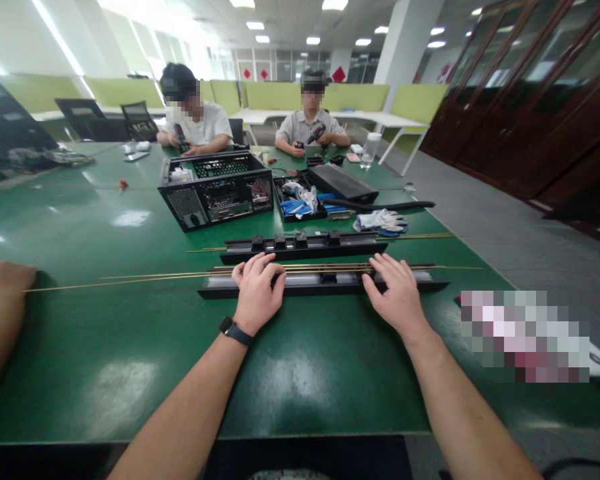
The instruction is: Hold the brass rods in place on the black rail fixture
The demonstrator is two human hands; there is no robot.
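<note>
Brass-coloured rods (307, 269) run between and past both hands (259, 287).

Gold rods (307, 268) — shiny, metallic; tabletop (130, 347) — smooth, glossy.

An office: lime-green partitions (270, 97), white desks (325, 118) and a mesh chair (139, 121) stand beyond the far edge of the table (290, 400), under ceiling lights (335, 5); a glass-paned wooden cabinet (520, 87) stands off its right edge. The table looks like a workbench, bearing an open computer case (220, 190), and gloves (381, 221) toward the right edge; at the far edge a person (307, 124) holds a drill (316, 133).
</note>
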